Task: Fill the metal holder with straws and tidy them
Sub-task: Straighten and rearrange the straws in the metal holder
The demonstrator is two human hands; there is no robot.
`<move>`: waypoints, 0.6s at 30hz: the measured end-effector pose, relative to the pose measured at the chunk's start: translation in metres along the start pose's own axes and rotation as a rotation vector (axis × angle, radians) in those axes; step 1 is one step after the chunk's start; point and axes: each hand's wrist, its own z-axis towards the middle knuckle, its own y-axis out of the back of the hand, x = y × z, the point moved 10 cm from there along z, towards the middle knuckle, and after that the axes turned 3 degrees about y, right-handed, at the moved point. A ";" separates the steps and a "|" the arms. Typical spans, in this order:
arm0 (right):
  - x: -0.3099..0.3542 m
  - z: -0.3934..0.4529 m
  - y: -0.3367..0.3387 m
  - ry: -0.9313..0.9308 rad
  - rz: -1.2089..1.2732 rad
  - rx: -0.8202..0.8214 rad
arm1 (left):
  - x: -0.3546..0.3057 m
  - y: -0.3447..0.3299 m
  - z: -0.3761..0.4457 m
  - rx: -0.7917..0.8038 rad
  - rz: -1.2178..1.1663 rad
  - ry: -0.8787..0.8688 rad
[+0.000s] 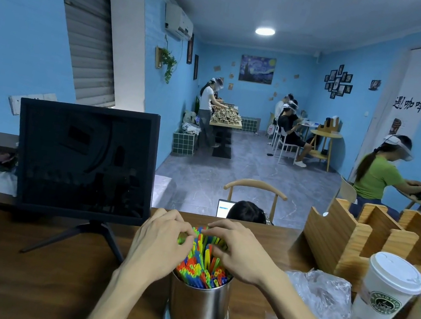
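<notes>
Upright, shiny metal holder (197,309) crammed with multicoloured straws (200,258), left hand (161,240) and right hand (238,251) both gripping them

Left hand (158,243): bare, no ring or glove | right hand (241,252): bare | forearms: bare, no sleeves in view

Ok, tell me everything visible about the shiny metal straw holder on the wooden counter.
The shiny cylindrical metal holder stands upright on the brown wooden counter, on a wider, flared round base. Its polished, steel-like wall reflects the surroundings. It is packed with colourful plastic straws sticking out above the rim. The left hand and right hand grip the straws; neither clearly touches the metal.
</notes>
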 end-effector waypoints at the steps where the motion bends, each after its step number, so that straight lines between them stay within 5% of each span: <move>1: -0.001 0.000 -0.001 -0.004 0.006 -0.001 | -0.001 0.001 0.001 0.001 -0.005 -0.005; 18: -0.008 -0.004 -0.009 -0.049 0.122 -0.031 | 0.017 -0.038 0.020 0.438 -0.211 -0.015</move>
